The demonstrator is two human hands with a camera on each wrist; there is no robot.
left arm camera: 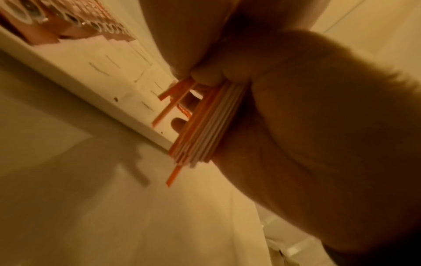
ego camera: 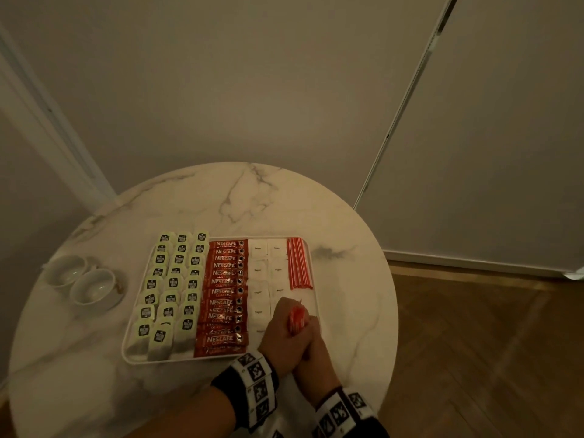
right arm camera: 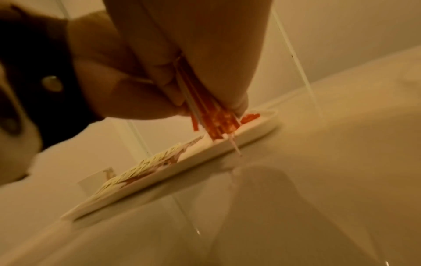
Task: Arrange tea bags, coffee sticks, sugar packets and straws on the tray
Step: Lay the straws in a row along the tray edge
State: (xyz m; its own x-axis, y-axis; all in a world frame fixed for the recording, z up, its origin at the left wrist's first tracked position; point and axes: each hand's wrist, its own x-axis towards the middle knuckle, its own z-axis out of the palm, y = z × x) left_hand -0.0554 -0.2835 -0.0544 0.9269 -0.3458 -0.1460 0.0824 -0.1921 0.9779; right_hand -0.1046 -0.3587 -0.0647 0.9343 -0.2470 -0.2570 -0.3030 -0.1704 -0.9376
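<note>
1. The head view was dim and warm-toned; the wall (ego camera: 221, 74) faded to murky grey-brown, and the floor (ego camera: 489, 343) lay darker at the right
2. The table (ego camera: 221, 200) caught the most light, its top pale; the cups (ego camera: 82, 279) showed small soft highlights
3. Straight lines bowed near the head view's edges, as at the door frame (ego camera: 47, 121)
4. Both wrist views were yellow-orange, grainy and soft throughout
5. In the left wrist view the hand (left arm camera: 318, 135) was a dark blurred mass; the straws (left arm camera: 200, 129) threw a smeared shadow on the table
6. In the right wrist view the tray (right arm camera: 205, 156) was blurred, with a broad soft shadow on the table before it
</note>
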